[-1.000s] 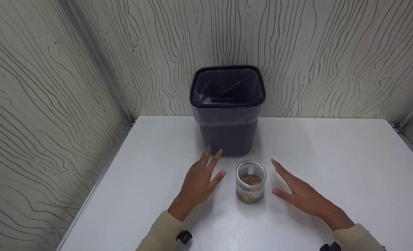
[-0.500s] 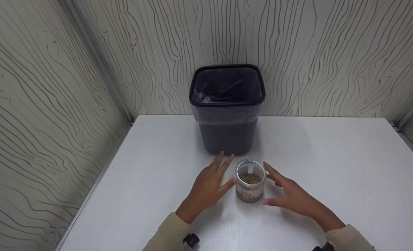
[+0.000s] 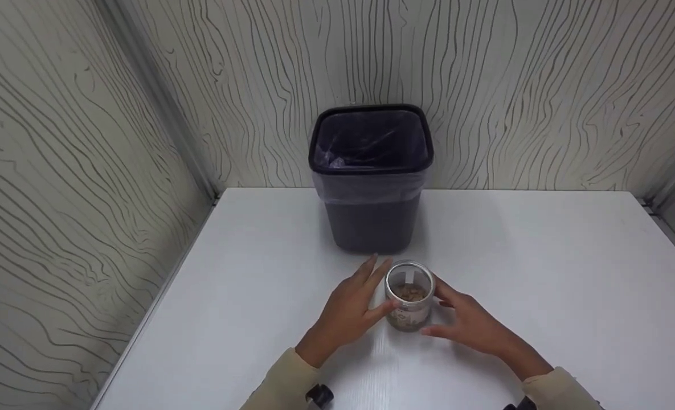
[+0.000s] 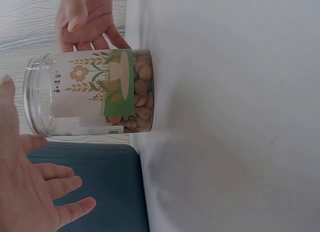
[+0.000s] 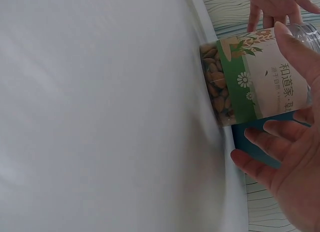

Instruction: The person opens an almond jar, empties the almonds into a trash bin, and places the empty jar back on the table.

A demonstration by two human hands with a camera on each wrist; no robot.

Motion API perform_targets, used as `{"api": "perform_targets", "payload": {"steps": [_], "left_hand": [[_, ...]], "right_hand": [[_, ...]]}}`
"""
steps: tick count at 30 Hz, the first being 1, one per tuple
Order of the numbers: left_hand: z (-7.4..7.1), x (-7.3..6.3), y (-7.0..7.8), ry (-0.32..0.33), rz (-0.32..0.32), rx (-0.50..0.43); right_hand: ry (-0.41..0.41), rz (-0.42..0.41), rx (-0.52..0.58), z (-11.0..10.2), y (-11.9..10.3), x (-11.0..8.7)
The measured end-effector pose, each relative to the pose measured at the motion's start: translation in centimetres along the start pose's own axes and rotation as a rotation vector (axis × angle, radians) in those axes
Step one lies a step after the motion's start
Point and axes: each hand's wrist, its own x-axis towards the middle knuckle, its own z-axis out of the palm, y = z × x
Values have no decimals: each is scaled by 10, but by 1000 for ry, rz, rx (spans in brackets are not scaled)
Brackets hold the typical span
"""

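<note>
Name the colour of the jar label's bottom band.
The band is green, clearest in the right wrist view.

Beige sleeves (image 3: 283, 380), small black wrist devices (image 3: 319, 394), bare fingers (image 4: 75, 211)

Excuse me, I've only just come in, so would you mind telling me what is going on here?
A person has their left hand and right hand around opposite sides of a clear jar, with fingers spread rather than wrapped tightly about it. The jar stands upright on the white table, with brown nuts in its lower part. Behind it stands a dark bin with a plastic liner folded over its rim.
</note>
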Motion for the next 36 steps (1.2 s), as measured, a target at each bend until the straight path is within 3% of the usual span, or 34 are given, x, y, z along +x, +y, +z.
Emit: {"api": "perform_targets", "payload": {"steps": [10, 16, 29, 36], "left_hand": [[8, 5, 2, 22, -1, -97], [11, 8, 5, 1, -25, -194], [13, 19, 5, -62, 3, -584], [17, 19, 4, -11, 21, -584]], "right_hand": [[-4, 25, 18, 2, -1, 1], [-4, 14, 26, 2, -2, 2], [12, -21, -35, 3, -1, 3], [-10, 5, -44, 4, 0, 2]]}}
